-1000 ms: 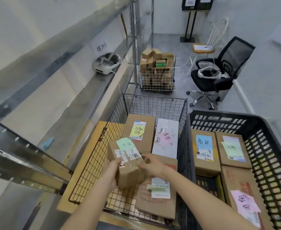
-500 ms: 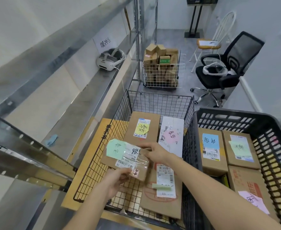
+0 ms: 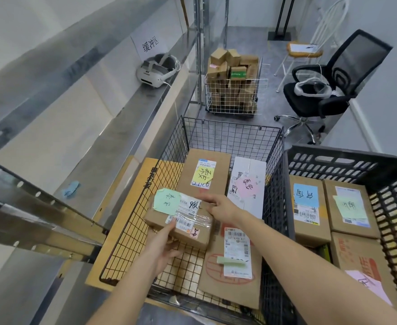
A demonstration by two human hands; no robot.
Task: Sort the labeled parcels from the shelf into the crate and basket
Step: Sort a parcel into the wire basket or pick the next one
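A small parcel [image 3: 181,221] with a green note is held inside the wire basket [image 3: 233,134]. It is gripped at its near edge by the left hand [image 3: 162,248] and pinched at its far right corner by the right hand [image 3: 218,207]. It would best be lowered flat onto the bare mesh beneath the left grip, clear of the larger parcel [image 3: 233,261] right of it, with both hands released only once it is seated. The black crate [image 3: 333,160] lies farther right.

The light is bright, even and soft with only weak shadows, the metal shelf [image 3: 127,127] gives pale glare, straight lines bend strongly at the edges from the wide lens, and the far chair [image 3: 329,90] looks perhaps slightly soft.
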